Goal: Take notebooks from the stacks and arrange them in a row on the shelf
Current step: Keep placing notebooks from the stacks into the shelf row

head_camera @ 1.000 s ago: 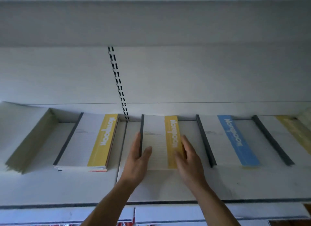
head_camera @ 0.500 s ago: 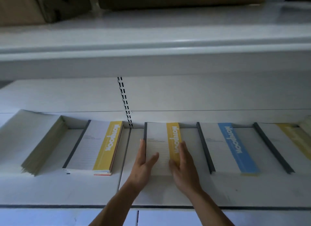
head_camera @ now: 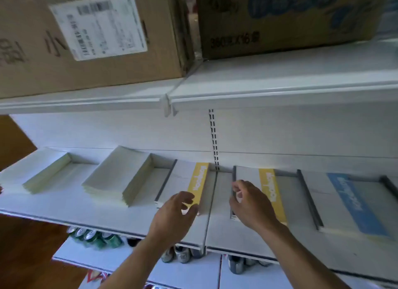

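Observation:
On the white shelf [head_camera: 64, 209] a stack of white notebooks with a yellow band [head_camera: 183, 181] lies left of the upright slot rail. My left hand [head_camera: 174, 213] hovers over its near end, fingers loosely curled, holding nothing. To the right a single yellow-banded notebook [head_camera: 268, 187] lies flat. My right hand [head_camera: 249, 204] is over its left half, with bent fingers at the dark spine; a firm grip is not visible. Further right a blue-banded notebook [head_camera: 349, 202] continues the row, and another dark spine [head_camera: 389, 185] shows at the frame edge.
Two stacks of plain pale notebooks [head_camera: 120, 176] [head_camera: 43, 172] lie at the shelf's left. Cardboard boxes [head_camera: 86, 41] [head_camera: 280, 19] stand on the shelf above. Green cans [head_camera: 94, 237] and other cans sit on the lower shelf. Wooden floor shows at the bottom left.
Both hands were pressing flat on the middle yellow-banded notebook. My left hand has left it and moved over the left stack; my right hand has curled at the spine. The view swung left.

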A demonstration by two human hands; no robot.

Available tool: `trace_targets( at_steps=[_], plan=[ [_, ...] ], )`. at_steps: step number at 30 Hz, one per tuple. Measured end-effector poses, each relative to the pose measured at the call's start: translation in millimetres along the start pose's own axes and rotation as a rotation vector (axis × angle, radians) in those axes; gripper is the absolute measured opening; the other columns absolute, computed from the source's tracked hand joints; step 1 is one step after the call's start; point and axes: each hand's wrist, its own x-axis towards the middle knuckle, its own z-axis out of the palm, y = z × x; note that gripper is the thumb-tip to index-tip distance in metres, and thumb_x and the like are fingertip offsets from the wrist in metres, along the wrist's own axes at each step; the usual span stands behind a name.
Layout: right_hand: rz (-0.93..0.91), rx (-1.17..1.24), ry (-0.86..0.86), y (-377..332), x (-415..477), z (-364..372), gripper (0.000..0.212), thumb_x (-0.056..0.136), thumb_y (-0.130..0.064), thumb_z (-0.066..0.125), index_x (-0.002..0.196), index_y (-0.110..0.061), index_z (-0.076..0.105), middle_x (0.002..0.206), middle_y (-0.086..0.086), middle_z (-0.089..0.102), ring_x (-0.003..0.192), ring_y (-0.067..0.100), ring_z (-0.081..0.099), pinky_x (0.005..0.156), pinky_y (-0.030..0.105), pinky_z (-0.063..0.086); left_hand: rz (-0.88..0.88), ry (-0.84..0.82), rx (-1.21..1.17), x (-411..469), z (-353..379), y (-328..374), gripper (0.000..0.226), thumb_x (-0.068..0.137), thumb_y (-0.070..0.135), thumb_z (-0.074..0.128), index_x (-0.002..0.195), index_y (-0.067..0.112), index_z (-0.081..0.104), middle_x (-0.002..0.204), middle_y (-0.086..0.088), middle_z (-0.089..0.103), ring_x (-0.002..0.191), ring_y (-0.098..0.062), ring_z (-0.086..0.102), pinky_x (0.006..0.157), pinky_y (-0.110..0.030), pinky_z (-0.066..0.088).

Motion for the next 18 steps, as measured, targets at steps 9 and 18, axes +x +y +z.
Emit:
trace_targets(
  at_steps=[9,18],
  plan=[
    [-0.295,-0.046,-0.206,-187.4,13.5,100.5,0.033,0.094,-0.037,0.049,0.124,-0.023,0.052,0.126,-0.003,0.055,0.111,0.019,0.056,0.082,0.027,0.044,-0.175,0.183,0.425,-65.1,-159.6,-138.5,0.033,0.094,0.047,0.048,0.123,0.035,0.055,0.121,0.016,0.061,0.107,-0.008,0.06,0.087,-0.025,0.051],
    [-0.394,0.014,-0.334,-392.2,-4.7,248.2,0.034,0.092,-0.035,0.052,0.124,-0.024,0.054,0.127,-0.008,0.057,0.11,0.014,0.056,0.085,0.026,0.042,-0.342,0.276,0.518,-137.7,-303.3,-297.8,0.036,0.094,0.047,0.043,0.125,0.033,0.054,0.124,0.016,0.057,0.117,-0.011,0.054,0.096,-0.028,0.043]
  ],
)
